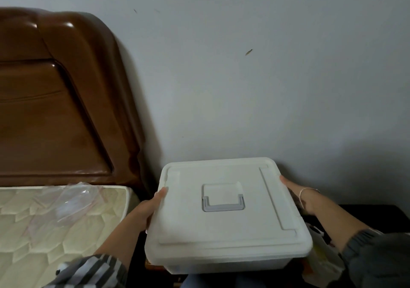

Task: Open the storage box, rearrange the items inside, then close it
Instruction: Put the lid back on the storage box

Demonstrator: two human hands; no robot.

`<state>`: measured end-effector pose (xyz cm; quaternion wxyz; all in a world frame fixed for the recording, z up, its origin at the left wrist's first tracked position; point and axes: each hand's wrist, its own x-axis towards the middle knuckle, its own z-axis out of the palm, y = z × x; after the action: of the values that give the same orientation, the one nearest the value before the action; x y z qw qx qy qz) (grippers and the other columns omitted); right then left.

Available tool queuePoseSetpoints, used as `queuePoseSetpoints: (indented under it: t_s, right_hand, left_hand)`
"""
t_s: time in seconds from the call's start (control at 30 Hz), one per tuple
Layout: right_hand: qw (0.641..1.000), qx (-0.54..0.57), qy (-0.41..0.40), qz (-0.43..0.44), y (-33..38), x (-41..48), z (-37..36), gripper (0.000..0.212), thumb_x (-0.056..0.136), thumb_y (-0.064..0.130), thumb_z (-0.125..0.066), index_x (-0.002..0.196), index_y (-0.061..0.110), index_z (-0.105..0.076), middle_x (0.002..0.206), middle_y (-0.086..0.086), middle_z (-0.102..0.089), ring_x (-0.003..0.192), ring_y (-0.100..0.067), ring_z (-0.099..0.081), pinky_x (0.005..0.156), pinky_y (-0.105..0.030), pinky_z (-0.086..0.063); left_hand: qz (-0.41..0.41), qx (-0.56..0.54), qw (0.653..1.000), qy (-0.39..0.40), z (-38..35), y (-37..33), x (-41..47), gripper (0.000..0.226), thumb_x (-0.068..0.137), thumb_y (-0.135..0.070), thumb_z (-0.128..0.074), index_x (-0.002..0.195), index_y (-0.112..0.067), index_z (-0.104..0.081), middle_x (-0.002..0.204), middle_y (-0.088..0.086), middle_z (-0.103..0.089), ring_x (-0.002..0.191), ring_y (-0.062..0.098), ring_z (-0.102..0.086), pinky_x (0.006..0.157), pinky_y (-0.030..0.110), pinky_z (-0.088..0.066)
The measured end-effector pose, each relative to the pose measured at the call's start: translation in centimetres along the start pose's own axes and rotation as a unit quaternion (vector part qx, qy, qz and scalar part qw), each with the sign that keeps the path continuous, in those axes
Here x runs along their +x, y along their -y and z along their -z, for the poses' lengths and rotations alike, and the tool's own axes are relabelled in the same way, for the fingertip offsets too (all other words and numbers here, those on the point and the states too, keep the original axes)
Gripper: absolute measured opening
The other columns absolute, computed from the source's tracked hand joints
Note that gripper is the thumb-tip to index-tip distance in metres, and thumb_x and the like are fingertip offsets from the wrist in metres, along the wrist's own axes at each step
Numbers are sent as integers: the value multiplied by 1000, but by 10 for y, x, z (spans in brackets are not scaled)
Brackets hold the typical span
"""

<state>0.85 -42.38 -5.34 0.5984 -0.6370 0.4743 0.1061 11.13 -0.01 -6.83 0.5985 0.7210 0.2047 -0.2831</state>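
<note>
1. Storage box (228, 227), one: white, lid on, near the wall, just right of the mattress (33, 221).
2. Handle (223, 203), one: grey, lying flat in the lid's centre recess.
3. Left hand (147, 210), one: grips the box's left rim, thumb on top.
4. Right hand (296, 193), one: clasps the right rim, fingers hidden below; the box sits between both hands.
5. Headboard (55, 110), one: brown wood.

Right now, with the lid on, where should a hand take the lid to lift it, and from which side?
Probably the grey handle, from above: it lies flat in the lid's centre recess, bar toward the person. The left hand and right hand hold the storage box by its sides.
</note>
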Motion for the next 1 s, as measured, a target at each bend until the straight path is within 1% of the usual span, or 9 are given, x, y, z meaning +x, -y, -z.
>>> queuePoseSetpoints:
  t_s: [0.1, 0.2, 0.27, 0.33, 0.4, 0.47, 0.6, 0.73, 1.0]
  right_hand:
    - [999, 5, 42, 14, -7, 0, 7, 56, 77, 55, -67, 106, 7, -68, 109, -12, -70, 88, -24, -66, 64, -31, -52]
    - [998, 0, 6, 59, -8, -4, 10, 51, 79, 37, -73, 113, 1, -63, 116, -19, -65, 92, -29, -65, 78, -37, -51]
    - [994, -38, -29, 102, -9, -7, 9, 51, 81, 32, -73, 118, 0, -59, 108, -18, -65, 90, -31, -61, 81, -37, -46]
    - [986, -61, -58, 144, -9, -11, 3, 38, 82, 26, -72, 106, -2, -63, 87, -14, -64, 73, -26, -58, 75, -35, -44]
    - [979, -71, -80, 172, -10, -13, -5, 25, 83, 17, -70, 94, -5, -64, 81, -16, -63, 63, -24, -56, 70, -34, -44]
    - [969, -106, -113, 191, -9, -17, -13, 24, 85, 15, -67, 95, -6, -63, 90, -23, -64, 71, -30, -59, 72, -37, -46]
    - [926, -258, -188, 202, -4, -26, -27, 39, 90, 23, -60, 112, -9, -60, 113, -27, -62, 105, -40, -60, 83, -37, -46]
    - [886, -356, -233, 183, -4, -32, -36, 36, 96, 28, -51, 114, -2, -61, 116, -21, -64, 109, -35, -60, 86, -35, -47]
    - [870, -363, -274, 189, -12, -25, -48, 28, 100, 15, -40, 114, -3, -57, 115, -20, -64, 108, -36, -61, 84, -37, -49]
  left_hand:
    - [-8, 30, 999, 27, 7, 7, -12, 50, 83, -47, -70, 111, -5, -69, 113, 15, -71, 105, 32, -66, 96, 45, -51]
    - [-63, 89, 991, -76, 7, 11, -18, 48, 82, -44, -74, 108, -5, -64, 101, 10, -69, 85, 26, -66, 62, 34, -54]
    - [-115, 142, 974, -132, 2, 13, -23, 42, 85, -41, -71, 106, -6, -63, 93, 5, -66, 78, 20, -62, 55, 28, -47]
    - [-154, 219, 948, -170, -3, 16, -25, 37, 91, -39, -63, 105, -5, -61, 95, 6, -64, 84, 23, -61, 65, 32, -46]
    - [-181, 279, 923, -192, -9, 18, -27, 37, 96, -37, -54, 107, -1, -58, 101, 12, -65, 87, 25, -59, 71, 34, -43]
    - [-190, 321, 904, -208, -14, 19, -28, 41, 101, -35, -45, 113, 3, -53, 109, 19, -64, 88, 28, -58, 71, 32, -39]
    - [-155, 384, 879, -237, -30, 16, -31, 42, 104, -34, -29, 124, 1, -42, 123, 21, -58, 108, 37, -59, 71, 37, -37]
    - [-137, 508, 812, -251, -38, 12, -33, 33, 104, -17, -27, 129, -1, -42, 126, 14, -53, 115, 29, -58, 80, 35, -50]
    - [-108, 480, 827, -271, -46, 9, -27, 30, 101, -15, -35, 127, -1, -43, 123, 14, -60, 109, 29, -64, 80, 35, -51]
